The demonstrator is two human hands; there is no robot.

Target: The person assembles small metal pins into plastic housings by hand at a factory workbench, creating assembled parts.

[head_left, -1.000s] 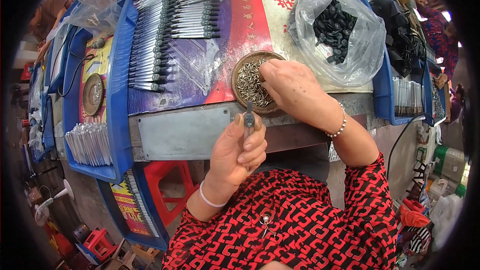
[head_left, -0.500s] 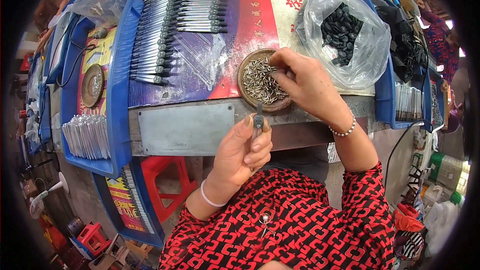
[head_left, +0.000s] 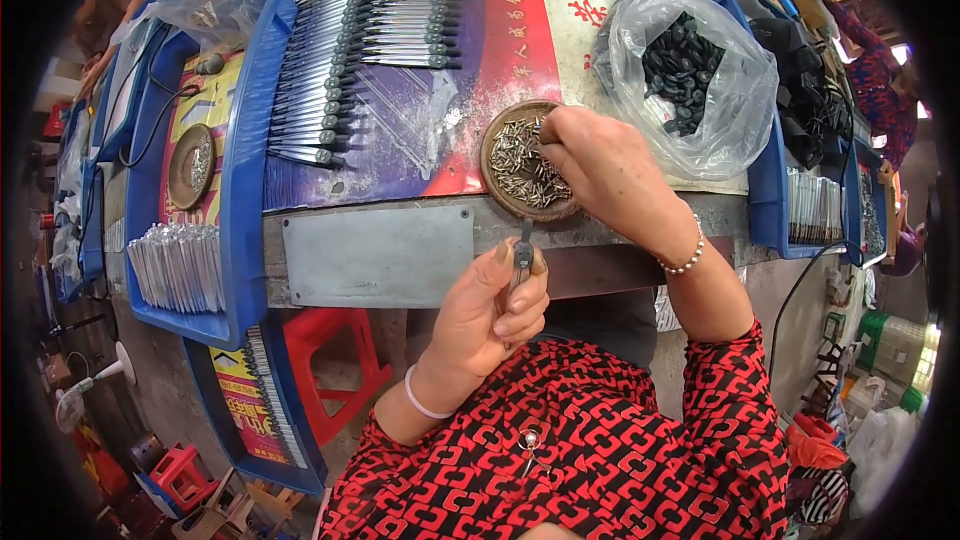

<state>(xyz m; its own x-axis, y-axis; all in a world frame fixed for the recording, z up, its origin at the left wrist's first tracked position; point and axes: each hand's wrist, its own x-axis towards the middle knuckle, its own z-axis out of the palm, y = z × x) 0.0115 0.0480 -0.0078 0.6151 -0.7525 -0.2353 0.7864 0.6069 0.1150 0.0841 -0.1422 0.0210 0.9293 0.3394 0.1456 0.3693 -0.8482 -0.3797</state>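
My left hand point(head_left: 492, 310) is closed around a slim silver tool with a dark grey head point(head_left: 523, 253). The tool stands upright, its thin dark stem pointing away from me; my fingers cover its lower part. Just beyond it is a round brown bowl point(head_left: 487, 172) of small silver metal pins point(head_left: 527, 166). Over the bowl's right side, my right hand point(head_left: 612, 172) pinches with fingertips pointing down among the pins. What those fingertips hold, if anything, is hidden. Many similar silver tools with dark heads point(head_left: 328, 105) lie in rows at the back left.
To the right sits a clear plastic bag point(head_left: 742, 90) of black plastic pieces point(head_left: 682, 70). Blue trays point(head_left: 250, 155) flank the bench, holding silver parts. A flat metal plate point(head_left: 378, 257) is fixed along the front edge, above a red stool point(head_left: 330, 365). Other people are at the far sides.
My right hand's fingers have drawn closer together at the bowl. My left hand keeps its hold on the tool, and the whole view has shifted slightly.
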